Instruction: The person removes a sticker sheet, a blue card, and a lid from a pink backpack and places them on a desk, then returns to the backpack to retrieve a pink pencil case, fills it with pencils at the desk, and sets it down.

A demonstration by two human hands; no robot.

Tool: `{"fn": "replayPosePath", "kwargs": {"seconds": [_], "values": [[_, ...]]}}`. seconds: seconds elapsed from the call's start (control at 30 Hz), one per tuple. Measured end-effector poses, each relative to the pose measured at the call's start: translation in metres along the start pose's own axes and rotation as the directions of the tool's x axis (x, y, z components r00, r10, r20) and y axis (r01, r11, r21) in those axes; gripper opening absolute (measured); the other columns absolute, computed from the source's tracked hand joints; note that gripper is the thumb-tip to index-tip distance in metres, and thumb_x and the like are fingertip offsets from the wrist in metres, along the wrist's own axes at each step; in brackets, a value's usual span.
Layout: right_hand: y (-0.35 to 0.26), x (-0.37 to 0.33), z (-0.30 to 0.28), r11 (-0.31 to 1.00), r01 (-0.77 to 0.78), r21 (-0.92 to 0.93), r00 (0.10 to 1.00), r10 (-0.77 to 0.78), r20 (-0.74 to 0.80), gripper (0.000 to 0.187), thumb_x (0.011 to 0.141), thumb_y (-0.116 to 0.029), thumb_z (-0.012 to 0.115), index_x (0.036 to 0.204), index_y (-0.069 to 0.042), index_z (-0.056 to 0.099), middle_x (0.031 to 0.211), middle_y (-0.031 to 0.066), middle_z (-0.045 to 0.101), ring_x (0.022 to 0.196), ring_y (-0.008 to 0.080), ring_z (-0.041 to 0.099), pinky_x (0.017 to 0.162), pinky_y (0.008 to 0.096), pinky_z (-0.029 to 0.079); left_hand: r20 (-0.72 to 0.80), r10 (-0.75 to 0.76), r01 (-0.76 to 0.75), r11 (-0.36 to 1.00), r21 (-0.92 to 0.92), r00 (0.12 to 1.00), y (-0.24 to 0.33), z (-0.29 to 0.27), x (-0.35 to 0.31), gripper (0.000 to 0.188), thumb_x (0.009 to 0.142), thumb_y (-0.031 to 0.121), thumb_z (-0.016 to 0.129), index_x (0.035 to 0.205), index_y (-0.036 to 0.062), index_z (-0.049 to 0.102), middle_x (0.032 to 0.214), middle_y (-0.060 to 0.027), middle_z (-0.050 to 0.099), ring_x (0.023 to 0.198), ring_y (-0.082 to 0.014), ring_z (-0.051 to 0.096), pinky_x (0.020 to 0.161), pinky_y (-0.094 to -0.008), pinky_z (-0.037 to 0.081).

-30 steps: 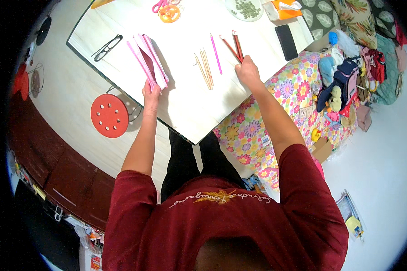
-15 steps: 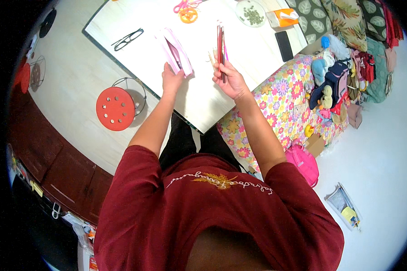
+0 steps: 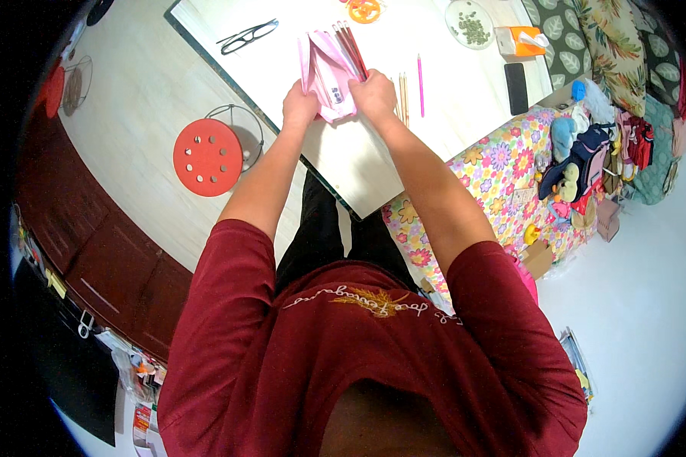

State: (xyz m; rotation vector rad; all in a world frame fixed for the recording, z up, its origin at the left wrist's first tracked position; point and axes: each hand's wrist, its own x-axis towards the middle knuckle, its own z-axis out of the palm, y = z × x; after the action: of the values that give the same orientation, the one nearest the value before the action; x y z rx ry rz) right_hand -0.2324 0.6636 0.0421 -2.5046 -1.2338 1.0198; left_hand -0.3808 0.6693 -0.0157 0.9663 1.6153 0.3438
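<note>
A pink pencil case point(image 3: 312, 57) is held open over the white table, its mouth facing up. Inside it a small whitish item point(image 3: 335, 94) shows, too small to name. My left hand point(image 3: 300, 105) grips the case's left edge. Closed around a bundle of dark red pencils point(image 3: 349, 47), my right hand point(image 3: 375, 95) also rests at the case's right edge. The pencils lean along that side, pointing away from me. Just right of this hand lie several wood-coloured pencils point(image 3: 405, 99) and a magenta pencil point(image 3: 421, 76).
On the table point(image 3: 465, 91) are black glasses point(image 3: 248, 36), an orange round item point(image 3: 364, 10), a plate of green pieces point(image 3: 469, 24), a tissue pack point(image 3: 520, 41) and a black phone point(image 3: 516, 88). A red stool point(image 3: 208, 157) stands left; a flowered cover point(image 3: 480, 183) lies right.
My right hand has brought the dark red pencils left to the pencil case. The case is now spread wider between both hands. My view has shifted, moving the table's things rightward and up.
</note>
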Motion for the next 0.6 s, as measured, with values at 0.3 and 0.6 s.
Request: {"fn": "replayPosePath", "kwargs": {"seconds": [0.3,0.6], "values": [[0.006,-0.003,0.001,0.999,-0.01,-0.048,0.999,0.012,0.043,0.035,0.071,-0.03,0.059,0.093,-0.003,0.061,0.087,0.0192,0.064,0.084,0.0337,0.062,0.076,0.0408,0.048,-0.056,0.059,-0.06,0.998,-0.011,0.997,-0.028,0.01,0.008,0.03,0.081,0.01,0.046,0.107,-0.0006,0.056,0.086,-0.0164,0.061,0.073,-0.0274,0.061,0.064,-0.0369,0.05],[0.004,-0.024,0.001,1.0,0.024,0.011,0.999,-0.024,0.038,0.034,0.071,-0.033,0.062,0.088,-0.004,0.061,0.082,0.0179,0.064,0.081,0.0329,0.062,0.075,0.0395,0.047,-0.057,-0.048,0.037,0.984,-0.175,0.997,-0.029,0.015,-0.002,0.025,0.078,0.016,0.059,0.094,-0.0034,0.059,0.076,-0.0106,0.062,0.062,-0.0183,0.06,0.054,-0.031,0.05]]}}
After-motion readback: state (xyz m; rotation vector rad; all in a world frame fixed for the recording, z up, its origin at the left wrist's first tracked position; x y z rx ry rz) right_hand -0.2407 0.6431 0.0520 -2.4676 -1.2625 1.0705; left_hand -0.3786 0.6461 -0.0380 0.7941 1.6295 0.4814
